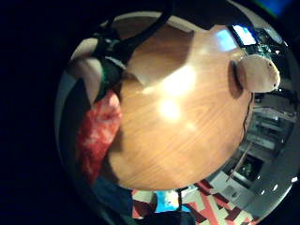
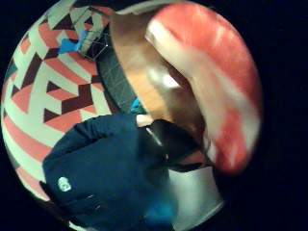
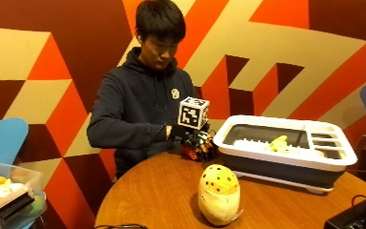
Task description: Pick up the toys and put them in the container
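Beside the container (image 3: pixel 284 157), the right hand (image 3: pixel 192 138) hovers over the table (image 3: pixel 164 191), its fingers curled round a red toy (image 2: pixel 211 82). One yellow toy (image 3: pixel 278 143) lies inside the container. A spotted toy (image 3: pixel 218 193) remains on the table, apparently next.

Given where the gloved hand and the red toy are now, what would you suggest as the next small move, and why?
Probably carry the red toy sideways over the container's near rim and release it inside. The gloved right hand already grips it just beside the container, above the table, where a yellow plush still waits.
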The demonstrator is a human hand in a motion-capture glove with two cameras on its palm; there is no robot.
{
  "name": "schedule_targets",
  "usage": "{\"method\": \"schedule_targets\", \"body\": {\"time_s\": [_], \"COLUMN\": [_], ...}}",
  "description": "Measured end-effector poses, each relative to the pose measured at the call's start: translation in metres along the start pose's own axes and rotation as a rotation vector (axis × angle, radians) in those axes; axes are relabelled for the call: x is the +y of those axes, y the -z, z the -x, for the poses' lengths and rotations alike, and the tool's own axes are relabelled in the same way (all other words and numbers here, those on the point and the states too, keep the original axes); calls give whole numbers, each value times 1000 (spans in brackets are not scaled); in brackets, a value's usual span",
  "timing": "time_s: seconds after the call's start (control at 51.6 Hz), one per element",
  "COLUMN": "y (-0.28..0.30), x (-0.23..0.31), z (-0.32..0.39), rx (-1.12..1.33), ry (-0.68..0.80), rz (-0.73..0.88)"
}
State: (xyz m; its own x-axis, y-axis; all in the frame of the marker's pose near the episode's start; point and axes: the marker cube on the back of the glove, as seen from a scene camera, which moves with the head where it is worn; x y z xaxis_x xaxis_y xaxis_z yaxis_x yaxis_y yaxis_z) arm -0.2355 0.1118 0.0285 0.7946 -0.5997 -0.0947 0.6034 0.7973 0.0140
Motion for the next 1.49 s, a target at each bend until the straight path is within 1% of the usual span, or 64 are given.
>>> {"method": "schedule_targets", "body": {"time_s": [0.136,0.252,0.329,0.426,0.523,0.581,0.639,0.717,0.775,0.833,0.891,0.93,0.969,1.027,1.065,1.123,1.201,1.259,1.337,1.433,1.492], "y": [-4,2,17,60,132,171,200,225,232,233,229,220,202,176,167,164,172,184,207,208,206], "x": [5,11,22,41,40,26,8,-25,-51,-77,-106,-123,-136,-146,-149,-147,-142,-133,-118,-90,-78], "z": [-20,-42,-56,-50,-63,-79,-80,-75,-71,-69,-75,-75,-60,-40,-37,-39,-52,-74,-126,-158,-190], "rx": [-103,-141,-150,-180,-255,-276,-307,-326,-332,-344,-382,-386,-327,-217,-187,-190,-219,-250,-322,-253,-246], "ry": [4,36,33,27,16,15,18,13,-3,-18,-41,-55,-48,-22,0,23,2,-41,-128,-193,-239], "rz": [-143,-199,-249,-324,-428,-497,-537,-589,-610,-608,-566,-505,-432,-334,-283,-252,-297,-338,-362,-373,-339]}}
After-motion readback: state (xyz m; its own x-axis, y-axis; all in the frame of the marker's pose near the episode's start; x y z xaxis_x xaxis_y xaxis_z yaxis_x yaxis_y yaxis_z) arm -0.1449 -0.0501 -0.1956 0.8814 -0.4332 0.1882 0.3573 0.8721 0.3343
